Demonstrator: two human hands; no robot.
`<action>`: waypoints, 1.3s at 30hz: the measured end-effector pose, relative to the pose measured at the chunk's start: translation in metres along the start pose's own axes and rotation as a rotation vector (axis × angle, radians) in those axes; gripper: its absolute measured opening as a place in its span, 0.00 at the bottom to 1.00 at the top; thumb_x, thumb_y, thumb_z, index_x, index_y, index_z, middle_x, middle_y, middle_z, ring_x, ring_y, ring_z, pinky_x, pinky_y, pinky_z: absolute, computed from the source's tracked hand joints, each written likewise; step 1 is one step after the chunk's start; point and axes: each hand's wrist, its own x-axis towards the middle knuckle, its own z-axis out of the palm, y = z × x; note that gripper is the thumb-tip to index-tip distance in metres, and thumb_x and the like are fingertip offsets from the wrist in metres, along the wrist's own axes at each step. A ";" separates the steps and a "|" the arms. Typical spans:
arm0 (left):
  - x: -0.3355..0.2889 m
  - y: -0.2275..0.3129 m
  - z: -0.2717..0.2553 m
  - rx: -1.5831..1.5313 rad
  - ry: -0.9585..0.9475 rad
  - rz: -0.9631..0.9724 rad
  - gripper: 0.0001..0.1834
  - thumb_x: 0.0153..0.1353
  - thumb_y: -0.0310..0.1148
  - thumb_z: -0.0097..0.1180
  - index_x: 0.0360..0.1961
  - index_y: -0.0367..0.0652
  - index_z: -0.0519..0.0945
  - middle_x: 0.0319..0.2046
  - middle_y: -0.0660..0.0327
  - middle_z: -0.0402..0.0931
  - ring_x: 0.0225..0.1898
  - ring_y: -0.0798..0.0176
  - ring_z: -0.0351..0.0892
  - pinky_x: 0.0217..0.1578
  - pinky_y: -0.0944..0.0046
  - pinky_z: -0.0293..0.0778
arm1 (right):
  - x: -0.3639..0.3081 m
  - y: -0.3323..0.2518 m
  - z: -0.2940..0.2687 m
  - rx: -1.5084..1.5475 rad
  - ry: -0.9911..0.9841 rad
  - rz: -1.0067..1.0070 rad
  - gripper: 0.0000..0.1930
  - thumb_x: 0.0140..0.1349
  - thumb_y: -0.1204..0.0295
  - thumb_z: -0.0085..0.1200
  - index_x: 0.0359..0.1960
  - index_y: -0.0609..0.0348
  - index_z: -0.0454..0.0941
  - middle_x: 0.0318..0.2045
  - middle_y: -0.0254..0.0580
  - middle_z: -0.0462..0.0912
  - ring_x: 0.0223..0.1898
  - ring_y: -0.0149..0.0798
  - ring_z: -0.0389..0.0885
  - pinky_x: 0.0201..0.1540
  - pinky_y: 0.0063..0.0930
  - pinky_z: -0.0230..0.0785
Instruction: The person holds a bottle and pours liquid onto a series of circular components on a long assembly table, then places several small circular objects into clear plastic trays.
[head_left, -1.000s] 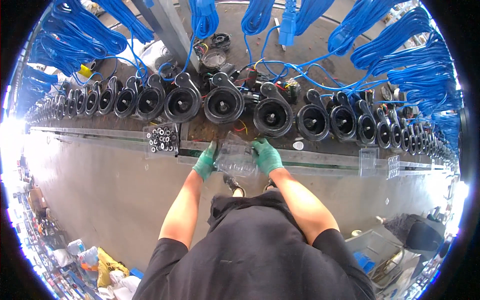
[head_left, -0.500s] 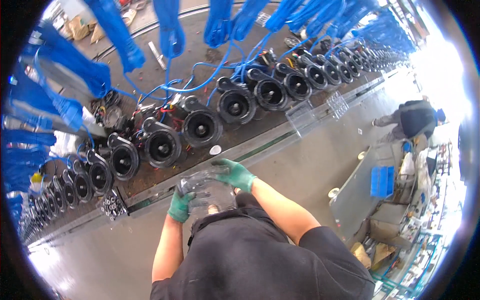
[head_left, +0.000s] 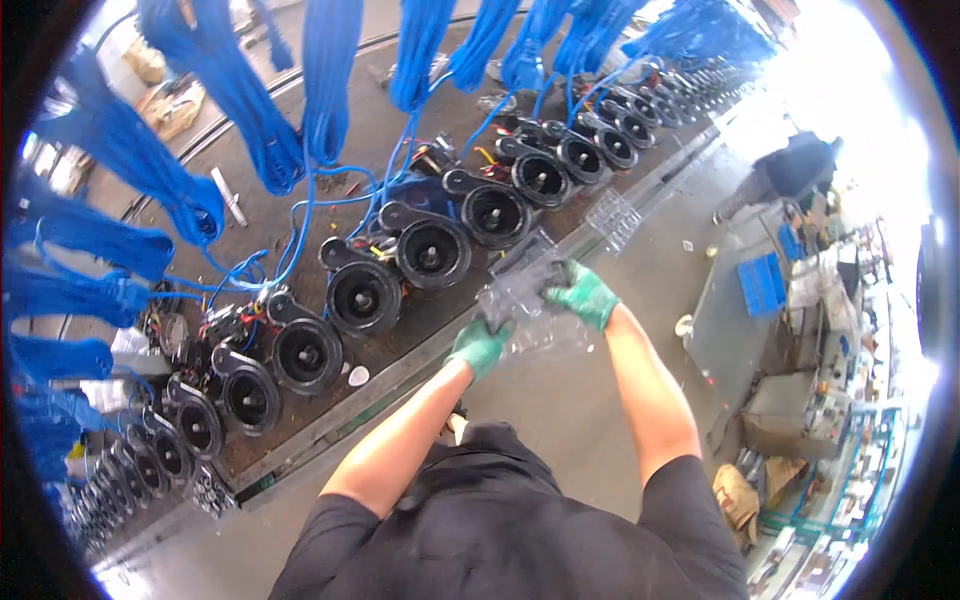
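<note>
Both my hands wear green gloves and grip one clear plastic tray [head_left: 527,290] between them. My left hand [head_left: 479,344] clasps its near left corner, and my right hand [head_left: 583,294] grips its right side. The tray is held tilted above the metal rail at the edge of a long conveyor [head_left: 400,360]. Black round blower housings [head_left: 433,252] stand in a row along that conveyor, just beyond the tray.
Bundles of blue cable [head_left: 330,80] hang over the line. Another clear tray [head_left: 612,216] lies on the rail further right. A person in dark clothes [head_left: 797,166] stands at the far right beside grey benches with a blue bin [head_left: 762,284].
My view has swung left to right along the line. The tray has been lifted off the rail and carried along, both hands still gripping it.
</note>
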 end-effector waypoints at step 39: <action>0.288 0.159 0.299 -0.450 0.398 -0.056 0.40 0.59 0.26 0.71 0.68 0.41 0.62 0.62 0.54 0.72 0.61 0.56 0.75 0.64 0.54 0.72 | 0.178 0.075 -0.392 -0.283 0.050 -0.083 0.50 0.58 0.52 0.73 0.72 0.69 0.59 0.58 0.64 0.81 0.60 0.58 0.81 0.63 0.47 0.71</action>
